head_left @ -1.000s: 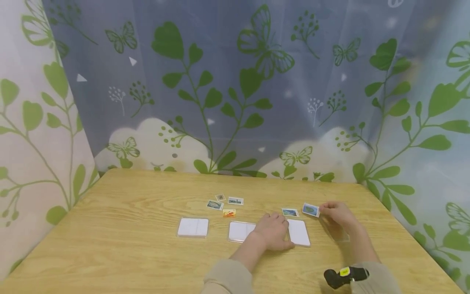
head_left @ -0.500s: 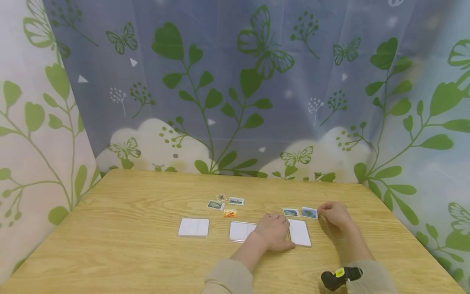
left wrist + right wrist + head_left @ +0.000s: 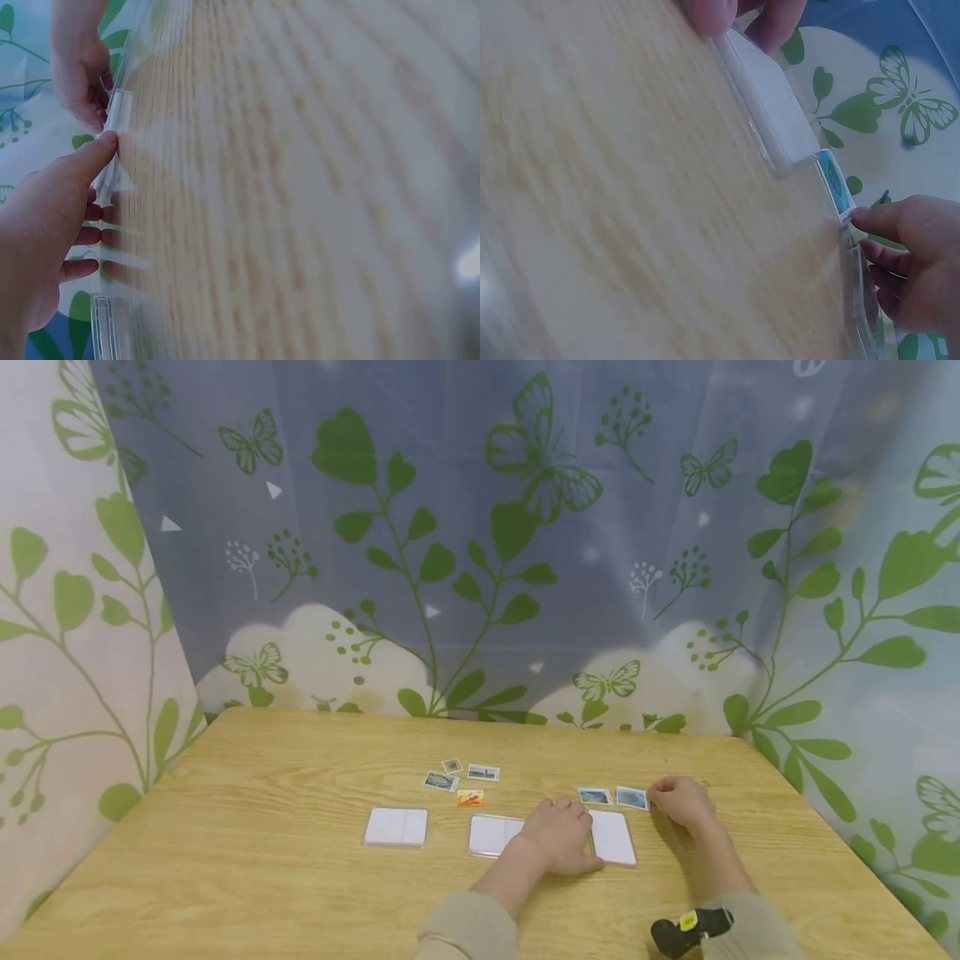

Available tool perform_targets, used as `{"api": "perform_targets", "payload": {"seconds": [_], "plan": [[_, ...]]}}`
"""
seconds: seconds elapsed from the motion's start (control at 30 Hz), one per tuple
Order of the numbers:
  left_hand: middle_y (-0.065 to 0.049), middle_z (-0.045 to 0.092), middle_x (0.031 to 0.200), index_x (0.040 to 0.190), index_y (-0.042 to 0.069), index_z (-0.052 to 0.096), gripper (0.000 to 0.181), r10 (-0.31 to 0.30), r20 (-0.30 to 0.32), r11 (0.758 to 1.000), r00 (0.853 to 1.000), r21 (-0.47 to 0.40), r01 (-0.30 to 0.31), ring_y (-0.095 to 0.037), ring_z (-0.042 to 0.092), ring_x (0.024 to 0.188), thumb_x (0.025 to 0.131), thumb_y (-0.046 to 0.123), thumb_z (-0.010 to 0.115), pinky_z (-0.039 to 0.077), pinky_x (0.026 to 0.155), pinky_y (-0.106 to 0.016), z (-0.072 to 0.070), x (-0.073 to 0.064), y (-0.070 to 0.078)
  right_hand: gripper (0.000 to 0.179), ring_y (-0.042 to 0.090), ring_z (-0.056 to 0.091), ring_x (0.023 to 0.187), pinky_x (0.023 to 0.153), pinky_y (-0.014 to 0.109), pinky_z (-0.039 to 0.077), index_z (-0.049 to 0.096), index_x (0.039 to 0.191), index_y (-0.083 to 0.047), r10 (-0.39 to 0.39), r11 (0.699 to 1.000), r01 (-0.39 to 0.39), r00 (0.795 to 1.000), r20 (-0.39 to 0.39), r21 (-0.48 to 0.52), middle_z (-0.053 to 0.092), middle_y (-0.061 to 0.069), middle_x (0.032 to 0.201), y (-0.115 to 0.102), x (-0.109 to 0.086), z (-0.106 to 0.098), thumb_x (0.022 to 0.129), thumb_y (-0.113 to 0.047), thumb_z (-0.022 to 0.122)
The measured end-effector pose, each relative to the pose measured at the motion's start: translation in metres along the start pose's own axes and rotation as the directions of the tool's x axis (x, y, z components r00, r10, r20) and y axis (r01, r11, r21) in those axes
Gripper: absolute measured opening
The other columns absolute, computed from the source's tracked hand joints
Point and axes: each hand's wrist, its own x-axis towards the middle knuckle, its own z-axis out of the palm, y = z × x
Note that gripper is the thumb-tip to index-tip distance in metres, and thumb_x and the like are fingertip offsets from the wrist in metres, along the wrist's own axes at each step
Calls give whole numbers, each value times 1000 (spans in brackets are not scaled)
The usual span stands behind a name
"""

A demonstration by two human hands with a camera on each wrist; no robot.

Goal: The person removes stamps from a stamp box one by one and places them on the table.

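Note:
A small blue picture stamp with a white border [image 3: 632,797] lies at the right in the head view. My right hand [image 3: 684,802] pinches its right edge between thumb and index finger, as the right wrist view also shows. To its left is another blue-green stamp [image 3: 595,796]. Below them lies a clear case with a white filling [image 3: 612,837]. My left hand [image 3: 557,835] holds its left end, thumb at the near corner and fingers at the far side. That hand partly covers a second white-filled case [image 3: 491,835].
A third white-filled case [image 3: 396,826] lies to the left on the wooden table [image 3: 225,860]. Several stamps, one of them orange [image 3: 470,797], lie behind the middle case. In the right wrist view a clear plastic piece [image 3: 861,300] stands close by the right hand's fingers.
The right hand has brought the pinched stamp slightly left and nearer, straightening it beside the other blue stamp. The left hand has stayed in place on the case.

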Motion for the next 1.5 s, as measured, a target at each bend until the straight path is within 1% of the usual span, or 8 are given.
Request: {"api": "perform_targets", "payload": {"seconds": [0.1,0.23,0.4,0.6,0.8,1.23,1.4,1.5], "plan": [[7,48,132,129,19,52,66,1,2,1000,1000,-9,-1,-12,40,124,83,66,47,31,104,-34,0,-1,0,23,27,51,79,67,40,35,65,95,-1,12,1000,-12,1000,-8,-9,59,6,80,1,0,1,88,-22,57],[6,48,133,130,18,51,67,2,2,1000,1000,-12,-2,-12,39,124,83,66,46,31,104,-35,1,-2,0,26,34,54,90,76,48,37,67,97,0,16,1000,-16,1000,-24,0,63,15,93,2,0,2,88,-23,57],[7,48,132,129,19,52,67,0,1,1000,1000,-8,0,-12,40,123,83,66,47,31,104,-34,0,-1,0,26,40,53,99,81,57,34,68,97,-1,21,1000,-21,999,-28,7,62,20,102,1,-1,3,88,-23,57],[8,49,131,128,20,52,66,2,-1,1000,1000,-8,-2,-11,40,123,82,67,47,32,103,-34,-1,-1,0,24,46,50,103,81,59,32,67,95,-2,30,999,-31,998,-49,-31,62,22,105,0,-2,5,88,-22,56],[7,48,133,130,19,51,66,8,1,1000,1000,-5,-8,-12,39,125,83,66,47,31,104,-35,-1,0,0,23,47,47,103,82,60,30,66,97,-2,39,998,-42,998,-57,-44,61,21,104,-1,-1,6,88,-22,56],[8,48,132,130,20,51,66,6,-1,1000,1000,17,-6,-10,39,124,83,67,46,32,104,-33,1,2,1,25,49,46,103,81,59,31,66,99,1,38,999,-40,997,-63,-25,61,23,105,-4,-4,4,88,-20,56],[7,48,132,130,19,51,66,9,1,1000,1000,14,-9,-11,39,124,84,66,46,31,104,-33,0,0,0,30,46,49,103,83,57,34,63,105,3,38,999,-40,996,-75,-17,59,25,109,-2,-3,4,89,-20,52],[7,47,133,130,19,51,66,12,0,1000,1000,13,-12,-11,38,125,84,66,46,31,104,-33,0,0,0,31,42,54,97,83,53,39,61,107,7,33,999,-31,996,-87,23,60,26,105,1,-2,2,90,-18,50]]}}
